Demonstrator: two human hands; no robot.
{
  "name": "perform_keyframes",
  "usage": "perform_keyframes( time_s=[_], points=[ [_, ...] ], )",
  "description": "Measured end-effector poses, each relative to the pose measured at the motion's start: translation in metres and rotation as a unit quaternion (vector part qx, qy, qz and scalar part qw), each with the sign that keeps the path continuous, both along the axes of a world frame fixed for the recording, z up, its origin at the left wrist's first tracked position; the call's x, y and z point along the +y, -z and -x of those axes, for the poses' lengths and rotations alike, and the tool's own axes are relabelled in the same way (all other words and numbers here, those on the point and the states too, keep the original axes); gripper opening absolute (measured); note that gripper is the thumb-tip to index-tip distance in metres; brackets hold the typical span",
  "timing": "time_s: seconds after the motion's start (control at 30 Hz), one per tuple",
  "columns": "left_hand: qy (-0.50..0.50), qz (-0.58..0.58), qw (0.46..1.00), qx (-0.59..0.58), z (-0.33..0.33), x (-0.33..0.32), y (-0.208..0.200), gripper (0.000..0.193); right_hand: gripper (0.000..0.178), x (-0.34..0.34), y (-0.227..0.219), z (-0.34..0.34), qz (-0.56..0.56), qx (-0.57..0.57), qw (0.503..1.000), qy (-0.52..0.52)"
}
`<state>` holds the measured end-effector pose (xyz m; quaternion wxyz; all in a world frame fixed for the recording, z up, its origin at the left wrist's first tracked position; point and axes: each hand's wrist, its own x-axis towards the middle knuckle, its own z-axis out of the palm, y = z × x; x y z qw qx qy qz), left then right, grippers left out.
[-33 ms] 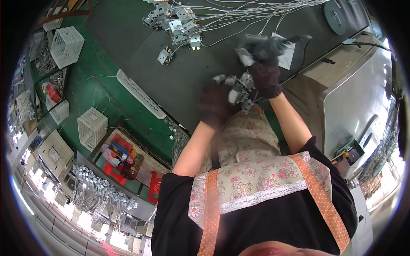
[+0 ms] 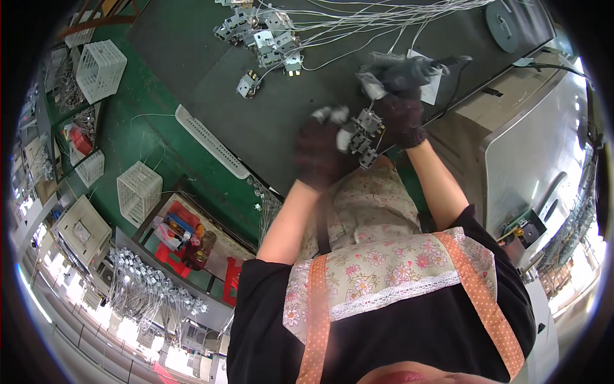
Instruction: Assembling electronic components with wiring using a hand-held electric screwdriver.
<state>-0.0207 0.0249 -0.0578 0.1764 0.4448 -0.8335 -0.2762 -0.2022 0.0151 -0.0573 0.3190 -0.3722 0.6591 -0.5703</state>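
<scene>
Standing left of the dark work mat [image 2: 211, 77] are three white mesh baskets [image 2: 100, 69]. Left hand [image 2: 320, 150], dark-gloved, fingers curled, pinches one small metal switch assembly [image 2: 364, 136] above the mat's near edge; right hand [image 2: 400, 118] grips its other side. One wired cluster [image 2: 265, 35] lies beyond.

Two gloved hands, left [image 2: 320, 153] and right [image 2: 401, 118], share one small metal part [image 2: 363, 134]. Three white mesh baskets [image 2: 101, 69] stand at left. One white perforated strip [image 2: 211, 142] lies on the desk [image 2: 192, 57]. One round grey lid [image 2: 504, 25].
</scene>
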Motion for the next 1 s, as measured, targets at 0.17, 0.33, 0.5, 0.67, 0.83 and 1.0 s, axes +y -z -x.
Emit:
perform_keyframes(
  time_s=[0.17,0.33,0.5,0.67,0.83,1.0],
  points=[
    [-0.051,0.16,0.984,-0.055,-0.01,-0.077,0.034,0.039,0.031,0.009,-0.006,0.005,-0.001,-0.004,0.998,-0.059],
    [-0.019,0.162,0.967,-0.197,-0.011,-0.11,0.032,0.031,0.036,0.008,-0.006,0.0,-0.022,-0.023,0.997,-0.065],
    [0.087,0.09,0.961,-0.247,-0.009,-0.122,0.046,0.024,0.035,0.004,-0.01,0.005,-0.03,-0.057,0.997,-0.043],
    [0.082,0.143,0.959,-0.231,0.01,-0.121,0.035,0.019,0.039,0.009,-0.014,0.003,-0.022,-0.097,0.994,-0.043],
    [0.151,0.102,0.914,-0.363,0.024,-0.109,0.016,0.028,0.036,0.016,-0.016,0.0,0.026,-0.092,0.995,-0.028],
    [0.28,0.004,0.957,-0.072,-0.01,-0.074,0.008,0.059,0.035,0.026,-0.008,0.01,0.015,-0.01,1.0,0.0]
  ],
)
